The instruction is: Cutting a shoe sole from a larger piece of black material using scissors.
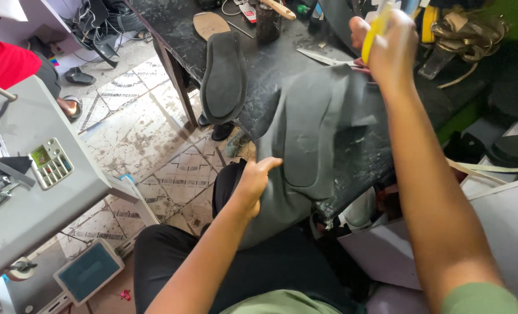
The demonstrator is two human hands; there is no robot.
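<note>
My left hand (253,180) pinches the grey foam sheet (311,134) at its near edge; my right hand (390,49), fisted round a yellow-handled tool (374,32), hovers above the dark worktable (270,64).

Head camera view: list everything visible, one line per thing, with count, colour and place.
Foam sheet: one, grey, draped off the worktable edge onto the lap, sole outline marked.
Cut sole: one, dark grey, on the worktable's left part.
Insole board: one, tan, above the cut sole.
Scissors: one, metal, on the worktable beyond the sheet.
Worktable: one, black, top centre.
Sewing machine table: one, grey, left.
Tiled floor: patterned, stained, centre left.
Another person's sleeve: one, red, upper left.
Left hand: grips the sheet's lower edge.
Right hand: holds a yellow tool above the sheet.
</note>
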